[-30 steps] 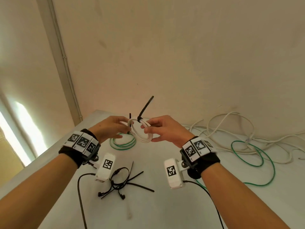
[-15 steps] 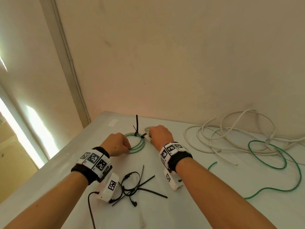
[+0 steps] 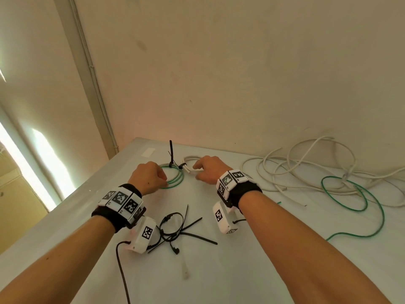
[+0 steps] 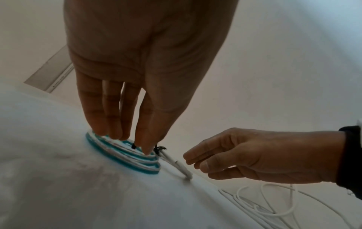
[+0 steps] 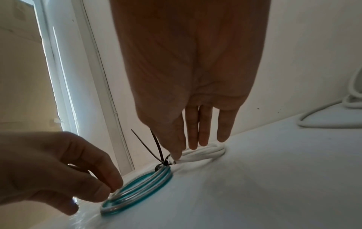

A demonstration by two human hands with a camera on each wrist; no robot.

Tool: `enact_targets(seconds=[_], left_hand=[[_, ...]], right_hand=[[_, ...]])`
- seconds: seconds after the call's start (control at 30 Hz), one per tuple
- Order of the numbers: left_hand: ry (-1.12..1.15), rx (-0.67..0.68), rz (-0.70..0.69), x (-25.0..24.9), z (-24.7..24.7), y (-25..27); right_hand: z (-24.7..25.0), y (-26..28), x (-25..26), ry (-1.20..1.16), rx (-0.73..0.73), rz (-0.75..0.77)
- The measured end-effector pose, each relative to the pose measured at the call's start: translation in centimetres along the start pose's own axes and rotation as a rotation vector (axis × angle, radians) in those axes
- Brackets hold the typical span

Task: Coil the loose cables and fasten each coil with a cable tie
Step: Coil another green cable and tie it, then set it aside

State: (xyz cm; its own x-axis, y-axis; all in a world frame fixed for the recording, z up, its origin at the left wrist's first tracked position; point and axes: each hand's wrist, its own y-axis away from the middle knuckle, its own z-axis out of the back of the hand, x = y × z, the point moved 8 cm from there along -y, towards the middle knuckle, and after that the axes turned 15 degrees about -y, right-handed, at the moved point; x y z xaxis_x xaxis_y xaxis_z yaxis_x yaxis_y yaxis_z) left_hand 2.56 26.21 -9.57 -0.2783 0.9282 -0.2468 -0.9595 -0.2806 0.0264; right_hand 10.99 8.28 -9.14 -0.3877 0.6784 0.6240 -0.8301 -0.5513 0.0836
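a pale grey-white table (image 3: 252,270) fills the lower part of the head view, and both forearms are stretched out over it. nearest the viewer, a loose bundle of black cable ties (image 3: 175,229) is spread on the tabletop between the two wrists, just beside the white camera unit (image 3: 142,234) strapped under the left wrist.

farther out, the left hand (image 3: 149,178) is held over a green coil (image 3: 175,179) that lies flat on the table. its fingers (image 4: 109,124) are pointed straight down, and their tips are set on the rings of the coil; nothing is gripped by them. a black tie tail (image 3: 171,153) is seen standing nearly upright from the far side of this coil.

just to the right, touching or almost touching the green coil, a white coil (image 3: 189,164) is laid flat, bound by a black tie (image 4: 159,148). the right hand (image 3: 210,171) is lowered over it with fingers (image 5: 201,131) loosely extended downward. whether the thumb tip presses the cable end or merely sits beside it cannot be told; no closed grip is shown.

well to the right, loose white cables (image 3: 306,172) are tangled near the wall, and a loose green cable (image 3: 355,205) is looped across them toward the table's right side.

beyond the table's far edge a plain cream wall (image 3: 219,73) is seen, marked with a few dark specks. a pale vertical trim (image 3: 87,73) runs down the corner at the left, and bright daylight is let in beside it.
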Motion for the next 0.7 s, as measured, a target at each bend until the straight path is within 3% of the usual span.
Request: enact_targets(seconds=[0.2,0.37,0.57,0.7], left_hand=[[-0.034,-0.051,-0.067,-3.5,2.3,2.5],[0.0,-0.055,-0.182,-9.7,2.9,4.8],[0.018,0.075,-0.316,-17.1,-0.6,6.3],[0.039,0.162,-0.321,-20.0,-3.5,6.1]], right_hand=[[2.9,4.0,-0.8,0.002,-0.066,-0.016],[6.2,9.5,-4.3,0.02,-0.111,-0.115],[10.4,17.0,-12.5,0.067,-0.133,-0.395],[12.0,20.9,-16.6,0.058,-0.149,-0.483]])
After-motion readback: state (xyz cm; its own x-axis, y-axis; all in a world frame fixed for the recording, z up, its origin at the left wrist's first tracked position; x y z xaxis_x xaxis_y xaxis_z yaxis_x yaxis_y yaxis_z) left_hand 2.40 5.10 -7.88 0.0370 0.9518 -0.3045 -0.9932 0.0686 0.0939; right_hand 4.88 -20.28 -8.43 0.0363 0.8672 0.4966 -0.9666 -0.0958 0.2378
